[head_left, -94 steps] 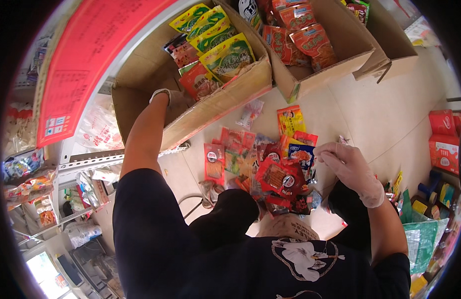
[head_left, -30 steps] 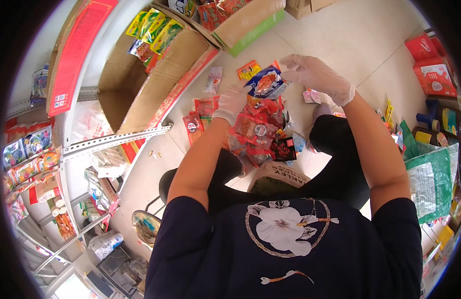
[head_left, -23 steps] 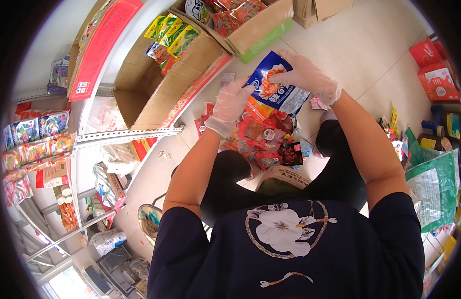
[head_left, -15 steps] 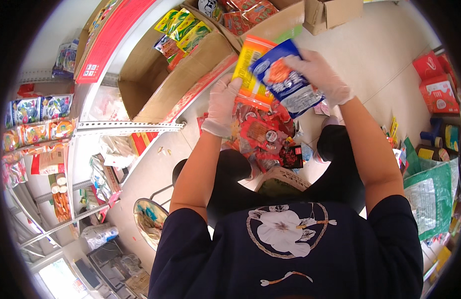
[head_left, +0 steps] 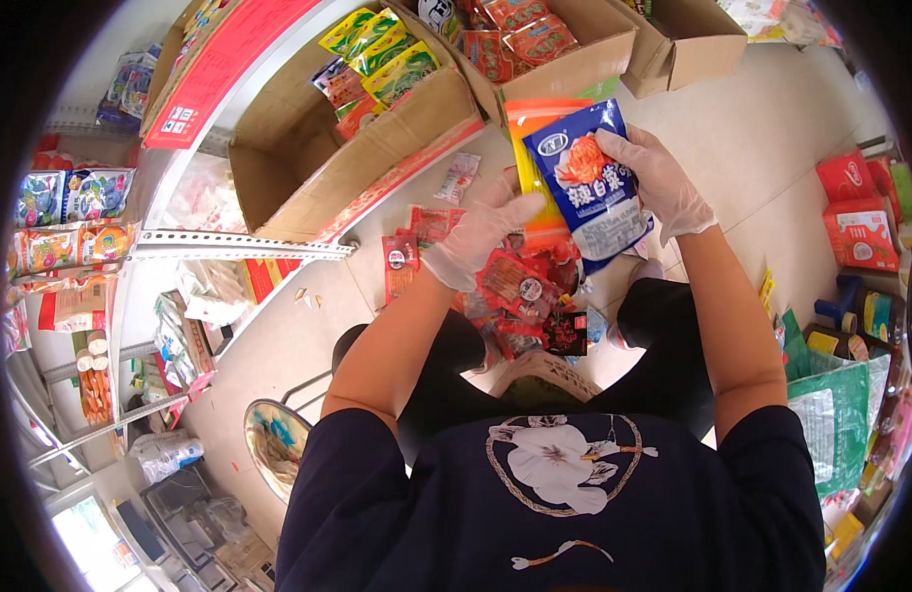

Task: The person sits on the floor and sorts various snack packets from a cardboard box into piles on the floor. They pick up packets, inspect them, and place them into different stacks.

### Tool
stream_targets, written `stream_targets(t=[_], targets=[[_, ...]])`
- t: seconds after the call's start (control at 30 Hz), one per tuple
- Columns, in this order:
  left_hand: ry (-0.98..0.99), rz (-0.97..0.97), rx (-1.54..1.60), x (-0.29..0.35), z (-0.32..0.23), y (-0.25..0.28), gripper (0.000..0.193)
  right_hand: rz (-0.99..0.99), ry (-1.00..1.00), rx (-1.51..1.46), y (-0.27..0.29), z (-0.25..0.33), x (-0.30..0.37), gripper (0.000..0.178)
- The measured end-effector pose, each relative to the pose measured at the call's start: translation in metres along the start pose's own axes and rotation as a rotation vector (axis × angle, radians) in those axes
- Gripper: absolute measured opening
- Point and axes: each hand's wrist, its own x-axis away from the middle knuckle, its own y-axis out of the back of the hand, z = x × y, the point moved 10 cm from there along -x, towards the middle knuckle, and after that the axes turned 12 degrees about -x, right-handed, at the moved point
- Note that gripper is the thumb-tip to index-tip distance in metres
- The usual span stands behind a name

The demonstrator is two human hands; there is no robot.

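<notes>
Both hands wear thin clear gloves. My right hand [head_left: 663,183] pinches the right edge of a blue snack packet [head_left: 586,197] with an orange food picture on its front. Behind it, mostly covered, is a yellow and orange packet [head_left: 525,148], with my left hand [head_left: 485,232] closed on its left side. A bit of green shows behind the two packets' upper edges; I cannot make out what it belongs to. Below the hands, between my legs, lies a heap of small red snack packets [head_left: 510,291] on the floor, with a black packet [head_left: 566,333] at its near right.
An open cardboard box [head_left: 377,148] with yellow-green packets stands on the left shelf. Another box [head_left: 574,74] holding red packets is beyond my hands, beside a third carton [head_left: 707,59]. A round bin [head_left: 276,444] stands left. Red boxes [head_left: 860,232] and a green-white bag [head_left: 836,424] are right.
The blue packet has turned more upright and now covers more of the yellow and orange one. My hands have shifted right and slightly lower; the whole view has also moved a little.
</notes>
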Motion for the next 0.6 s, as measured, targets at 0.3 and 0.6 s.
stream_targets(t=[0.3, 0.6], targets=[[0.127, 0.038, 0.396, 0.017, -0.011, -0.019, 0.053, 0.118, -0.182, -0.202, -0.049, -0.047, -0.001, 0.040], [-0.091, -0.221, 0.169, 0.002, -0.016, 0.028, 0.044, -0.032, -0.101, 0.007, -0.034, -0.026, -0.003, 0.040]])
